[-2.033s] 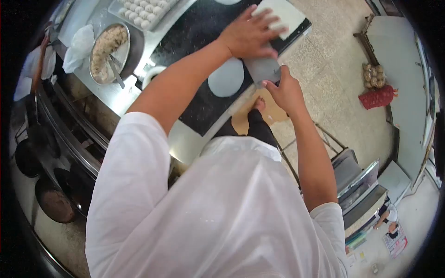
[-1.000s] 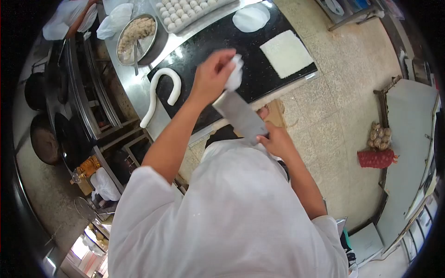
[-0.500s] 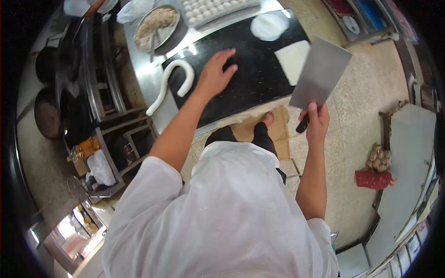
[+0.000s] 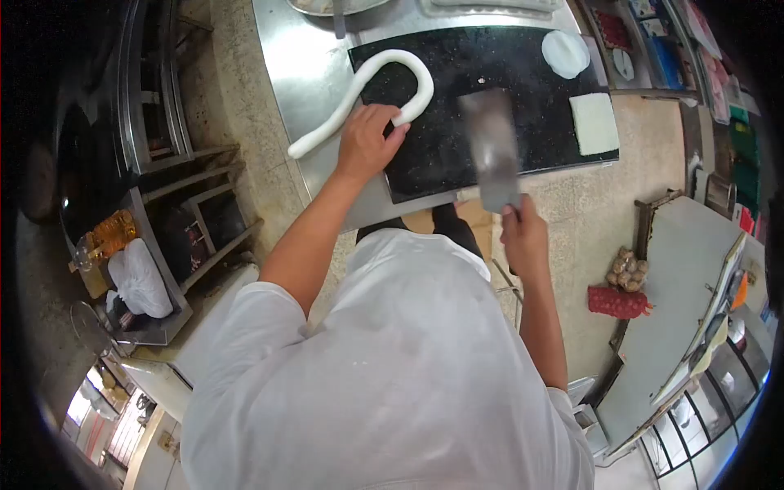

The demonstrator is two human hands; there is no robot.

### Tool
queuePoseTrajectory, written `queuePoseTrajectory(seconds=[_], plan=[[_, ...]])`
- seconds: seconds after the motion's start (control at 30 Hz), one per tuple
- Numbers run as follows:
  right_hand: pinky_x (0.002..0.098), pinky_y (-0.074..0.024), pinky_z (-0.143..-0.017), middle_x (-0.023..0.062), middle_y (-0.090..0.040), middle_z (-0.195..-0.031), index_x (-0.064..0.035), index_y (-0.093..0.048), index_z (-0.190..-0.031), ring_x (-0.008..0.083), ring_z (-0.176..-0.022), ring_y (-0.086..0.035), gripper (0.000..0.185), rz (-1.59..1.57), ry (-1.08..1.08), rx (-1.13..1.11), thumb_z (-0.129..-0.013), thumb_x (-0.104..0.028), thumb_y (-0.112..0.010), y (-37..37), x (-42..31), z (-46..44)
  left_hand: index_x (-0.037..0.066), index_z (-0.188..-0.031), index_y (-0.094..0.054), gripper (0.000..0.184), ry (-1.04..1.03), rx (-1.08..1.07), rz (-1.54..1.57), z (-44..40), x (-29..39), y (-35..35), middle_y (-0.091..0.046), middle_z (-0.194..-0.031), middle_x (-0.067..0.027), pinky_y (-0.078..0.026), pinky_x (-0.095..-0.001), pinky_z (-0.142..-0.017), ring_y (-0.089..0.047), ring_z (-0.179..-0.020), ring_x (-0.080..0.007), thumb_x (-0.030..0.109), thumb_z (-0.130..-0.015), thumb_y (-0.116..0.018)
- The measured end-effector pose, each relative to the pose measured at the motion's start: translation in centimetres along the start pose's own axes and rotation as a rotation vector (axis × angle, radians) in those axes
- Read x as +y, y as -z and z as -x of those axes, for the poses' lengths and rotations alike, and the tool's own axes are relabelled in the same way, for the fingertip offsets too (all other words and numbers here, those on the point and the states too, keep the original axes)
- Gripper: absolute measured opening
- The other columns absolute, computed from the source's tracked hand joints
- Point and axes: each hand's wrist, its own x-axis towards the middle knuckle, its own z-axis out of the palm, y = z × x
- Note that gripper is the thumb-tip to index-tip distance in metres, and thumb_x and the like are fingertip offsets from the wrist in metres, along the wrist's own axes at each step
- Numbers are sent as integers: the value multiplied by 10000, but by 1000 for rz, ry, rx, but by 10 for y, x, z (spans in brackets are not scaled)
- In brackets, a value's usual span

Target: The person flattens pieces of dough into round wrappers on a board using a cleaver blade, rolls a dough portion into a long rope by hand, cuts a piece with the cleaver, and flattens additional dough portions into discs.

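A long white dough rope (image 4: 420,77) lies curved like a hook, partly on the black work board (image 4: 449,155) and partly on the steel table. My left hand (image 4: 369,145) is at its near end, fingers and thumb closed around the dough. In my right hand (image 4: 525,237) is a cleaver (image 4: 492,143), gripped by the handle. Its blade, smeared by motion, points away from me over the board. A small white scrap (image 4: 481,81) lies beyond the blade tip.
On the board's right side are a round white item (image 4: 565,54) and a folded white cloth (image 4: 594,124). A metal bowl (image 4: 351,6) and a tray (image 4: 490,8) stand at the table's far edge. Shelves with an oil bottle (image 4: 113,235) are at left.
My left hand has come down onto the dough rope's end. My right hand has swung the cleaver inward over the board. The whole view has shifted, with the board now further right.
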Motion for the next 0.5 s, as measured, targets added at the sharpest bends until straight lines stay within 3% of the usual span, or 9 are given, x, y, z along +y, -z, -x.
queuePoseTrajectory(seconds=[0.03, 0.07, 0.13, 0.37, 0.43, 0.5], plan=[[430, -527, -606, 160, -639, -783, -52, -560, -1083, 334, -714, -698, 113, 389, 233, -2, -1000, -127, -542, -10, -20, 1, 47, -984, -672, 253, -7, 12, 9, 1, -3, 4, -692, -983, -112, -501, -450, -822, -638, -911, -354, 145, -792, -805], [430, -527, -606, 160, -639, -783, -52, -560, -1083, 334, -714, -698, 113, 399, 237, 10, -1000, -127, -542, -21, -39, 2, 44, -973, -672, 243, -14, -16, 12, 7, -7, 8, -687, -975, -118, -506, -450, -810, -637, -909, -357, 140, -791, -802], [502, -552, -674, 231, -660, -904, -58, -534, -1085, 432, -808, -696, 127, 587, 395, -107, -991, -130, -490, -40, -64, 5, 34, -960, -664, 234, -24, -55, -22, 17, -3, 19, -671, -946, -133, -513, -464, -798, -637, -901, -369, 137, -793, -790], [546, -542, -735, 260, -664, -947, -37, -495, -1078, 471, -842, -682, 153, 515, 275, -260, -1004, -144, -415, -59, -41, -2, 34, -967, -657, 173, 179, -218, 96, 21, 8, 35, -644, -952, -161, -518, -477, -788, -630, -887, -389, 115, -826, -714], [557, -529, -734, 267, -680, -1006, -28, -509, -1152, 483, -855, -676, 197, 484, 237, -245, -985, -116, -454, -35, -27, 9, 35, -929, -654, 122, 167, -105, 165, 12, 8, 41, -620, -922, -161, -508, -489, -751, -612, -845, -390, 114, -840, -678], [529, -529, -713, 276, -693, -990, -6, -572, -1154, 489, -827, -667, 229, 339, 144, -274, -965, -133, -551, -12, -2, 27, 52, -897, -659, 135, 85, -210, 23, 13, 9, 40, -595, -872, -142, -494, -492, -714, -597, -800, -377, 177, -863, -696]])
